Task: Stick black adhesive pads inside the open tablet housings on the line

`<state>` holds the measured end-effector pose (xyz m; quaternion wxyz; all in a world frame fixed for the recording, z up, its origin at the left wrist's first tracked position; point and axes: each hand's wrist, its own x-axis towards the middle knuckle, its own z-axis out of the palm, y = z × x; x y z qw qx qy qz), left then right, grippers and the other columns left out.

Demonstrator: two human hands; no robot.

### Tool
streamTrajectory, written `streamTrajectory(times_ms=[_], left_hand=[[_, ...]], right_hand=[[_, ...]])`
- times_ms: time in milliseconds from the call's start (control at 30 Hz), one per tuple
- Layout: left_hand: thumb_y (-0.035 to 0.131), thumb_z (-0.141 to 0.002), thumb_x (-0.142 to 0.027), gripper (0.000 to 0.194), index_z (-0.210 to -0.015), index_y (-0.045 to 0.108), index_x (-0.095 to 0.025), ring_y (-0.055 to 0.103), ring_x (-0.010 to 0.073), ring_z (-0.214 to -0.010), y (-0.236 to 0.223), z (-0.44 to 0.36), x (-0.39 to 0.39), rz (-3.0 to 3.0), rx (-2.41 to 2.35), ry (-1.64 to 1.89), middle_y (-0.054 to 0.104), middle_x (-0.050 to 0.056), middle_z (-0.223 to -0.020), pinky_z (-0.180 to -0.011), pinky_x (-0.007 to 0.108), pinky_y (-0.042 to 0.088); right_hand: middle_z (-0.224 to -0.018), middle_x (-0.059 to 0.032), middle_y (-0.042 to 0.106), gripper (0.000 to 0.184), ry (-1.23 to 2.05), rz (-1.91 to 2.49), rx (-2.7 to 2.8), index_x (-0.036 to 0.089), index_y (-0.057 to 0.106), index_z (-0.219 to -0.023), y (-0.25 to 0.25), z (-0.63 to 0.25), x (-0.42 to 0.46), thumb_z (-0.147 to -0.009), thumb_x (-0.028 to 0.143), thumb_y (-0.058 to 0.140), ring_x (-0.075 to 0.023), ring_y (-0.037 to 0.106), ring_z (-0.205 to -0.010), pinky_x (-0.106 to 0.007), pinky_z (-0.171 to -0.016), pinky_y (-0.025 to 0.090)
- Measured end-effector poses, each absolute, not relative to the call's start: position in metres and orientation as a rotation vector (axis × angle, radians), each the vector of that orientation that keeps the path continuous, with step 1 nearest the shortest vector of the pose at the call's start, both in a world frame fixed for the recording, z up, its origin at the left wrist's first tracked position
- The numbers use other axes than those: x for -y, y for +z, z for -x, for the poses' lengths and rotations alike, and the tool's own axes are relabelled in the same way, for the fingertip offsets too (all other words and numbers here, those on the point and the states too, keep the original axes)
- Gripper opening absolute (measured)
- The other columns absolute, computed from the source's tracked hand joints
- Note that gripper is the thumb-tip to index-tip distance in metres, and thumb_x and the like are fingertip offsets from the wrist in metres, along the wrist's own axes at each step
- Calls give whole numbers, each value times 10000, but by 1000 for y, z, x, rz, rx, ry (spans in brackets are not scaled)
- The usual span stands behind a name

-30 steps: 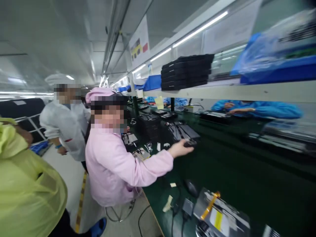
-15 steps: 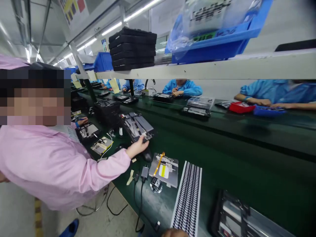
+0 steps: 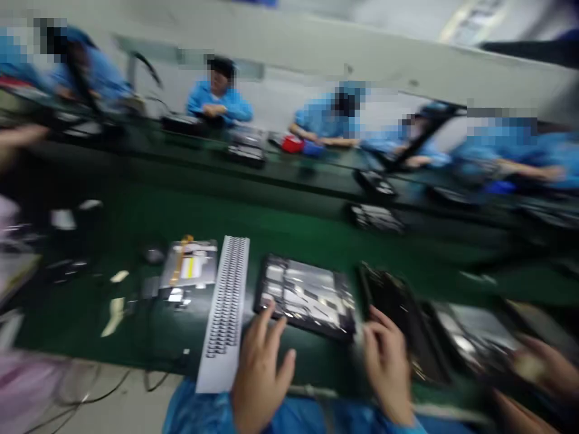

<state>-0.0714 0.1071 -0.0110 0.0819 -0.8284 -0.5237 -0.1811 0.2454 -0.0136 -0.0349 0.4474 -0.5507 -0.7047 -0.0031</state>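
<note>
Swung rightward since earlier, the head view shows the left hand [image 3: 259, 369] spread at the near edge of a black-framed silvery rectangular device [image 3: 314, 294] on the green desk [image 3: 194, 208], the right hand [image 3: 388, 364] curled beside a long black case [image 3: 402, 319], whether pinching I cannot tell.

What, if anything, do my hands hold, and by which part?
Left hand: nothing. Blur hides whether the right hand grips the black case by its edge.
</note>
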Motion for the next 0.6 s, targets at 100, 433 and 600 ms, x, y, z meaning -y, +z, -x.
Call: streamTrajectory(times_ms=[100,433,600], left_hand=[[302,-919,-368,437,-784,651,-142,690,229,-1041,-49,-30,-47,2642,1459,-886,665,-9,-1145,-838,536,663],[518,-922,-114,222,-1106,636,-149,651,241,-1117,-56,-69,-7,2612,1445,-1138,696,107,-1167,-976,442,563],[521,-947,-184,225,-1140,636,-175,618,250,-1174,-46,-84,9,2730,1498,-1055,670,101,-1241,-996,441,535]], right_hand=[[-1237,-148,593,147,86,1534,1761,215,588,-958,-39,-272,24,-1010,254,456,-278,592,-1183,-482,-945,528],[-1207,-126,582,126,323,1495,1947,219,555,-1066,-45,-273,15,-1001,155,468,-235,576,-1173,-440,-988,527],[-1201,-129,584,128,256,1592,1927,213,566,-1053,-48,-292,19,-998,148,470,-234,589,-1145,-433,-958,547]])
